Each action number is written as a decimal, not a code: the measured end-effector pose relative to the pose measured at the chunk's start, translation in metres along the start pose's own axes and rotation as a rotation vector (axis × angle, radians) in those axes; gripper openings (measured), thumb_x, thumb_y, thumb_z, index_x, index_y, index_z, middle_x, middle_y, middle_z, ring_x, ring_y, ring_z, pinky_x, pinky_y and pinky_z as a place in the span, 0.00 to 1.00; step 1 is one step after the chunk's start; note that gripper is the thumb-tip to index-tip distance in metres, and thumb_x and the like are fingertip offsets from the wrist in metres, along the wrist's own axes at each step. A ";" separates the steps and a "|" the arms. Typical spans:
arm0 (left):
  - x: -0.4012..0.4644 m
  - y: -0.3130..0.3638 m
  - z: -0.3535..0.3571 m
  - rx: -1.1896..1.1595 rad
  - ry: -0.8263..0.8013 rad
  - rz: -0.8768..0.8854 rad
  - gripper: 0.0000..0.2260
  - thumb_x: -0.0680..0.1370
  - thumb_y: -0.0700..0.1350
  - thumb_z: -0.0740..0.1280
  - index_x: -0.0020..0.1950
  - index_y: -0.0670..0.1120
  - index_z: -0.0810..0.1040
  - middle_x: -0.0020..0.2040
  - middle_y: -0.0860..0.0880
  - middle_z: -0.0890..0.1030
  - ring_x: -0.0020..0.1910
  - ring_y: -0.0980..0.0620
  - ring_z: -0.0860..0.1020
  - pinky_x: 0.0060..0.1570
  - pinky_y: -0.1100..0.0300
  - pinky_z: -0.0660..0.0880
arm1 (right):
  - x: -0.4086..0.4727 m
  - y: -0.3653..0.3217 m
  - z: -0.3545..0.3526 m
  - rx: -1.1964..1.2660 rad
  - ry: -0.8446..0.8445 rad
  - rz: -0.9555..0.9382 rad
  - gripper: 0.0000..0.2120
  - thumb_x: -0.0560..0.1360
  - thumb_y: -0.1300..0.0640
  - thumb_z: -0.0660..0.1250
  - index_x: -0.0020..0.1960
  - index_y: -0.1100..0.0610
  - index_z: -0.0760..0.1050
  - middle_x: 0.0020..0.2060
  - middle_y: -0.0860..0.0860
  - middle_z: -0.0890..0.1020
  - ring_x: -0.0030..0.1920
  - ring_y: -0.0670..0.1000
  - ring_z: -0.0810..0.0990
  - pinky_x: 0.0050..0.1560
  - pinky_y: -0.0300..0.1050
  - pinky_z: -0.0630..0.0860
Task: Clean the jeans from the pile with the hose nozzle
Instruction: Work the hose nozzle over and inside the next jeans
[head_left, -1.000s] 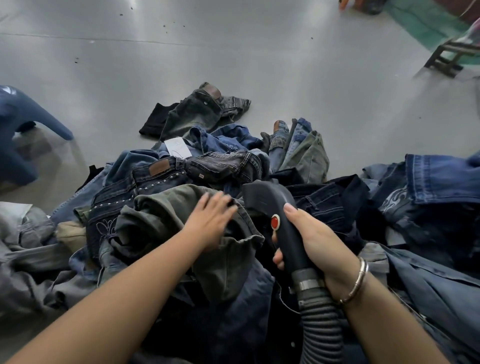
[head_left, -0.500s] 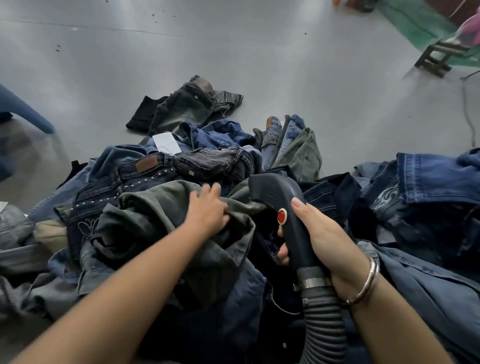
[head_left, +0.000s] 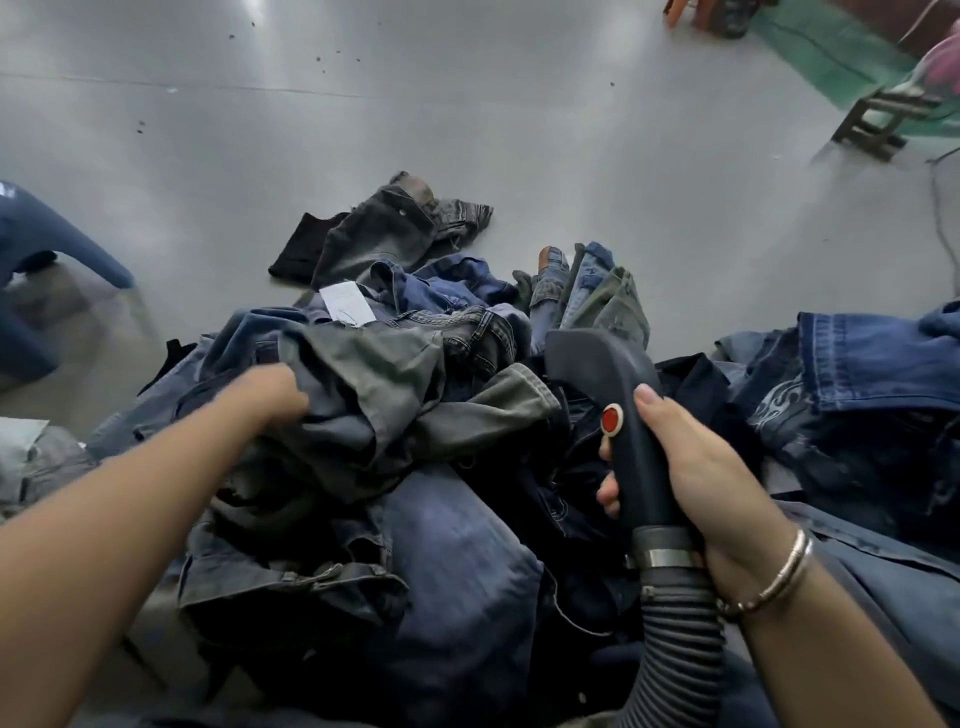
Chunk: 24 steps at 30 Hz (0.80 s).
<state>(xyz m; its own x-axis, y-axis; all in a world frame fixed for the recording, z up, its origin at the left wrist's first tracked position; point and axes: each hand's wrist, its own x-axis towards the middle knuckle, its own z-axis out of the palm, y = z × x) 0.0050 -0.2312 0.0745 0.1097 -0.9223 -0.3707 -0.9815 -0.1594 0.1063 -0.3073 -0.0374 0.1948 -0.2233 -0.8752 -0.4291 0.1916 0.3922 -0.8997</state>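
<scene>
Left hand: the left hand (head_left: 270, 392) grips a fold of the grey-green jeans (head_left: 374, 395) on top of the pile (head_left: 457, 545), fingers curled into the cloth; blurred with motion.
Change, left hand: half a second ago it lay nearer the nozzle, on the crumpled cloth; now it sits farther left of the nozzle and the cloth is drawn out wider.
Right hand: the right hand (head_left: 696, 478) is closed round the handle of the hose nozzle (head_left: 613, 410), thumb laid along the side just right of the red button (head_left: 612, 419); bangle (head_left: 779, 574) on the wrist.
Change, right hand: same grip as before.
Nozzle: dark head points away from the person, just right of the grey-green jeans, above dark denim; ribbed hose (head_left: 675, 649) runs down from the handle.
Pile: blue, dark and grey denim around the nozzle on all sides; white tag (head_left: 347, 306) beyond and left of the nozzle.
Floor: grey floor (head_left: 519, 130) beyond the pile; blue plastic chair (head_left: 47, 249) far left of the nozzle; wooden stool (head_left: 878, 122) far beyond and right.
</scene>
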 end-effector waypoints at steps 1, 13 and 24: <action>-0.006 0.005 0.013 0.022 0.028 0.000 0.16 0.76 0.42 0.63 0.62 0.37 0.74 0.62 0.37 0.76 0.60 0.38 0.75 0.58 0.51 0.72 | 0.000 0.001 0.001 -0.005 -0.002 0.010 0.16 0.79 0.47 0.60 0.49 0.61 0.73 0.31 0.53 0.79 0.24 0.52 0.78 0.24 0.44 0.77; -0.019 0.129 0.146 0.235 -0.128 0.497 0.38 0.76 0.58 0.66 0.78 0.45 0.52 0.75 0.46 0.62 0.72 0.45 0.63 0.70 0.53 0.61 | 0.007 0.002 -0.005 -0.028 0.040 0.032 0.20 0.79 0.46 0.60 0.52 0.65 0.73 0.31 0.56 0.79 0.25 0.53 0.78 0.24 0.43 0.76; 0.004 0.049 0.105 -0.315 -0.354 0.504 0.13 0.74 0.37 0.60 0.54 0.41 0.80 0.50 0.47 0.81 0.54 0.50 0.78 0.47 0.61 0.70 | 0.007 -0.005 -0.013 -0.009 0.073 0.006 0.20 0.78 0.45 0.61 0.51 0.64 0.73 0.32 0.56 0.80 0.26 0.53 0.78 0.25 0.43 0.76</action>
<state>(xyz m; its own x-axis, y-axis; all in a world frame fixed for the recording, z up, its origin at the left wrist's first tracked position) -0.0592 -0.2062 -0.0184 -0.4584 -0.7489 -0.4786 -0.8009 0.1147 0.5877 -0.3226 -0.0415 0.1959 -0.2913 -0.8502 -0.4386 0.1849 0.3998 -0.8978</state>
